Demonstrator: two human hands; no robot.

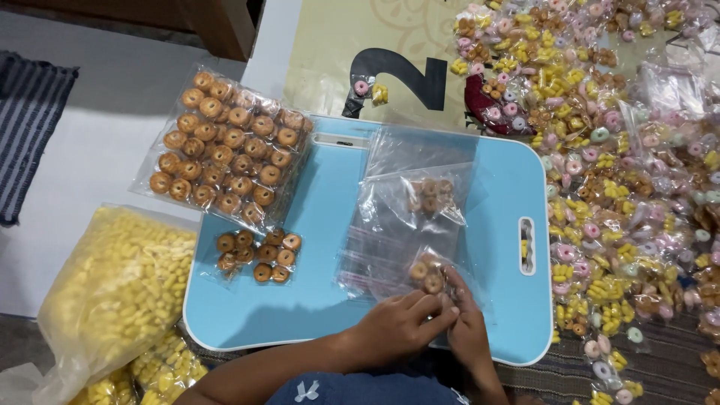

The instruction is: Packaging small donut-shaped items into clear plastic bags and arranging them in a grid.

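A light blue lap table lies in front of me. Both hands meet at its near edge on a small clear plastic bag with a few brown ring-shaped snacks inside. My left hand pinches the bag's near edge from the left. Beside it, my right hand grips the same edge. A stack of empty clear bags lies under it, and another small bag with brown rings rests farther back.
A large clear bag of brown rings overlaps the table's far left corner; loose brown rings sit near it. Big bags of yellow snacks lie left. A heap of small filled packets covers the right.
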